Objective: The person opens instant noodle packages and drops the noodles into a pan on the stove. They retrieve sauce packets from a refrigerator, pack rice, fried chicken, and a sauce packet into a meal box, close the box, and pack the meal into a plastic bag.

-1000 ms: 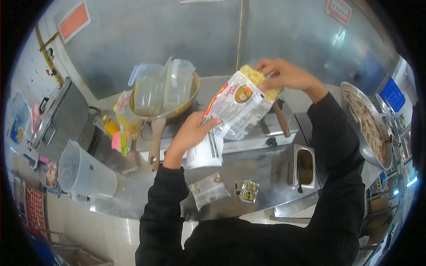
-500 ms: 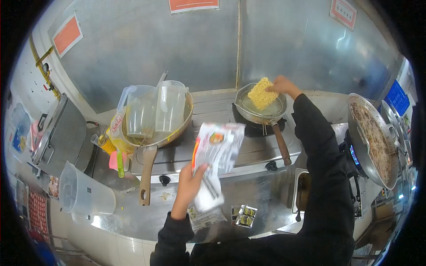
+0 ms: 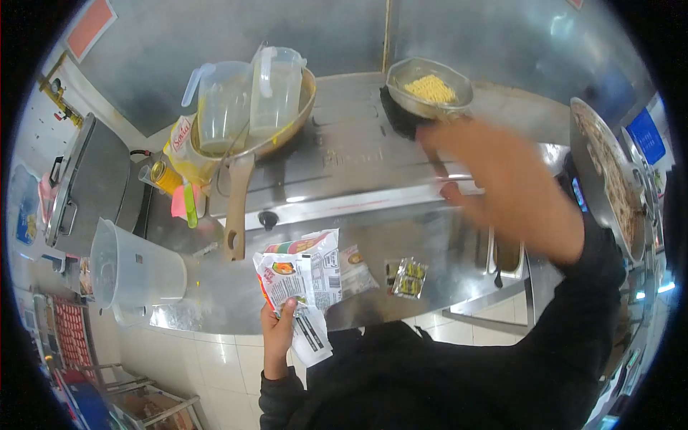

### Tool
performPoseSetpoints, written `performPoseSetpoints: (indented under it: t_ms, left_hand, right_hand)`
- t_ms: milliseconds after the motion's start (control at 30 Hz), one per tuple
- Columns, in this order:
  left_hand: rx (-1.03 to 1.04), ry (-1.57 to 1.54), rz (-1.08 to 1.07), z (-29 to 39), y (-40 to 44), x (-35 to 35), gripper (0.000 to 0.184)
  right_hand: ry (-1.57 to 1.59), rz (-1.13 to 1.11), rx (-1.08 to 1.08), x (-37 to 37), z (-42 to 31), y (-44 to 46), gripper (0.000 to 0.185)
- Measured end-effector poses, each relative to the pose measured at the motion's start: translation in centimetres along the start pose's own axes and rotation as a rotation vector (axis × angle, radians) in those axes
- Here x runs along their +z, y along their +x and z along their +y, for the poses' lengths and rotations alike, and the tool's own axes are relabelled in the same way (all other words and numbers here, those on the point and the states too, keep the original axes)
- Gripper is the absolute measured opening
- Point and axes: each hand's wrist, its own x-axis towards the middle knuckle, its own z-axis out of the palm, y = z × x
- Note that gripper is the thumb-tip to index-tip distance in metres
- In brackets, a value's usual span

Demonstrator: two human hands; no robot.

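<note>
My left hand [image 3: 279, 334] is closed around a torn noodle packet [image 3: 298, 272], held upright above the counter's front edge. A pale, flattened part of the wrapper hangs below the thumb. My right hand [image 3: 512, 183] is smeared by motion and appears in front of the small pan's handle area. Its thumb and fingers look apart, with nothing visible between them. Beyond it, a block of dry noodles [image 3: 430, 89] lies in the small pan [image 3: 464, 92] on the right burner. Most of the pan's handle is hidden by this hand.
Foil seasoning sachets [image 3: 410, 278] and another packet [image 3: 357, 272] lie on the steel counter. Two plastic jugs [image 3: 223, 107] stand in a large pan [image 3: 309, 97] on the left burner. A clear pitcher [image 3: 136, 265] stands at left, a food-filled wok [image 3: 609, 179] at right.
The noodle block has gone from my right hand into the small pan. That hand has pulled back towards me. My left hand has lowered the packet slightly leftward, and the view has tilted down.
</note>
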Motion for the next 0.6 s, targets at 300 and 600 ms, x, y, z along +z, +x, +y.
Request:
performPoseSetpoints:
  t_ms: [300,600]
  left_hand:
    - [-0.086,0.118,-0.483,-3.8,-2.6,-3.8,0.022]
    - [0.119,0.659,-0.622,-4.4,2.9,-4.5,0.034]
  right_hand:
    - [0.957,-0.350,0.319,13.0,-15.8,-11.2,0.062]
    - [1.371,0.468,1.342,19.3,-26.2,-20.4,0.036]
